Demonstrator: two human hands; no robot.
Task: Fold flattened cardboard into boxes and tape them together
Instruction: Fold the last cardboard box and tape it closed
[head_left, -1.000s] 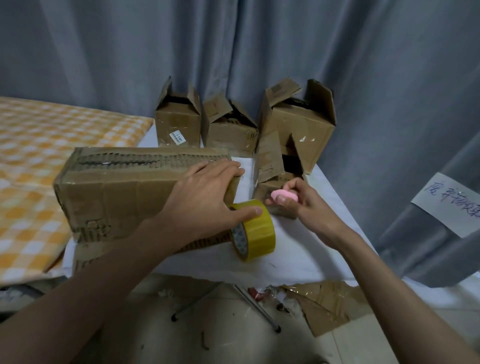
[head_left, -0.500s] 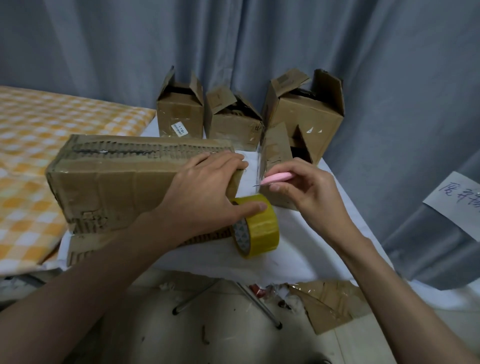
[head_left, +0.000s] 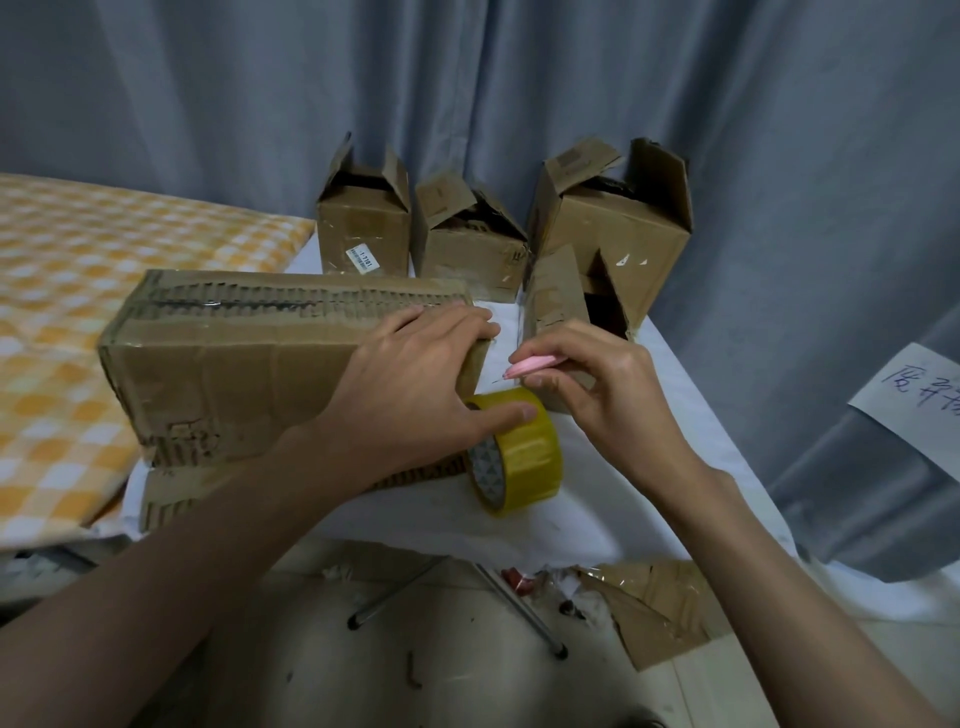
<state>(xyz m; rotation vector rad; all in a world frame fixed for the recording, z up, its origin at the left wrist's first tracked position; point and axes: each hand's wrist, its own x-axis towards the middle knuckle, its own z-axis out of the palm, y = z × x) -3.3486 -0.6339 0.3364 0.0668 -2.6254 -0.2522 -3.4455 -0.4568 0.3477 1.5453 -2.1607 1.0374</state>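
A long brown cardboard box (head_left: 249, 358) lies on its side on the white table (head_left: 691, 415). My left hand (head_left: 415, 384) rests on the box's right end, fingers flat over the top edge, thumb pressing on a yellow tape roll (head_left: 519, 452) that stands on edge beside the box. My right hand (head_left: 597, 395) pinches a small pink cutter (head_left: 530, 365), its tip pointing left just above the roll. The tape strip between roll and box is hard to make out.
Three open-topped boxes (head_left: 363, 228) (head_left: 467, 234) (head_left: 618, 223) stand at the table's back, a smaller open box (head_left: 566, 301) in front of them. An orange-checked bed (head_left: 67, 291) lies left. Cardboard scraps (head_left: 654, 603) and table legs (head_left: 519, 608) are on the floor below. Grey curtains hang behind.
My right hand has brought the pink cutter from beside the small box leftward and down to just above the tape roll. My left hand and the box stayed put.
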